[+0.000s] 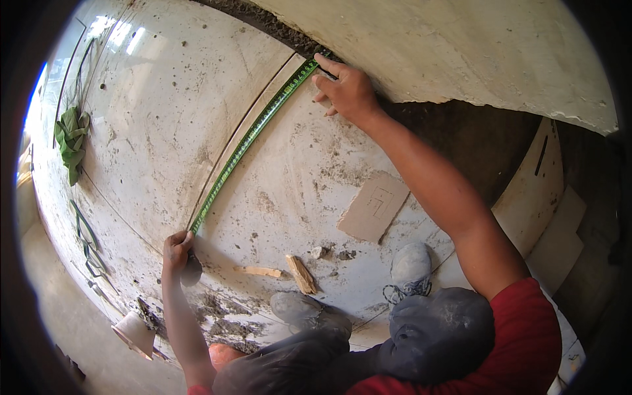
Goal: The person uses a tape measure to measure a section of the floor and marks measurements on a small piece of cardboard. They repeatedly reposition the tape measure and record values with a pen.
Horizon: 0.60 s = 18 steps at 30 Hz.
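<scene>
A green tape measure (247,141) is stretched across the dirty white tiles beside a long tile joint. At its near end, my left hand (176,251) is closed on it with the fingertips on the blade. A dark rounded shape just under this hand looks like the tape's case, partly hidden. My right hand (350,92) holds the far end of the blade where the tiles meet the wall. Its index finger reaches over the blade and the other fingers curl beside it. A small dark strip shows between those fingers, too little to name.
A broken tile piece (374,207) with drawn lines lies right of the tape. Wood scraps (301,274) sit near my shoes (411,264). Green cloth or leaves (71,143) and a dark strap (87,240) lie left. A dirt gap runs along the wall (447,52).
</scene>
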Each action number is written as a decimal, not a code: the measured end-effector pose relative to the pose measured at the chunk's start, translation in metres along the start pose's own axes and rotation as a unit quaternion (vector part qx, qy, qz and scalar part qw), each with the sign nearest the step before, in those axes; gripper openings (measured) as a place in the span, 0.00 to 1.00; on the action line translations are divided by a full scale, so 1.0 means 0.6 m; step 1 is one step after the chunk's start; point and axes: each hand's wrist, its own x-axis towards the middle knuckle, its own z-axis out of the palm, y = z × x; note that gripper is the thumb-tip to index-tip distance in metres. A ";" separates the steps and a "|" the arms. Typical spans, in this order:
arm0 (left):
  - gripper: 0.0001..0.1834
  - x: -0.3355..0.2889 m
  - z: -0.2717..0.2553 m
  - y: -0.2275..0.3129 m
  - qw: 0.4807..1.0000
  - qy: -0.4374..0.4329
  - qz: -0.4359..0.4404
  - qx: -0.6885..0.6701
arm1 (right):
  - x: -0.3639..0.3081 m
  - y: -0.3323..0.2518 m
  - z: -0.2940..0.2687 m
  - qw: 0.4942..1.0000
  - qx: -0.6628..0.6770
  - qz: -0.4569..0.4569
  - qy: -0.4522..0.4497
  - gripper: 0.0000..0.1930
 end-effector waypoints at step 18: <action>0.20 0.001 0.002 0.005 1.000 0.005 -0.004 0.017 | 0.001 0.003 -0.001 1.000 -0.007 -0.008 0.008 0.27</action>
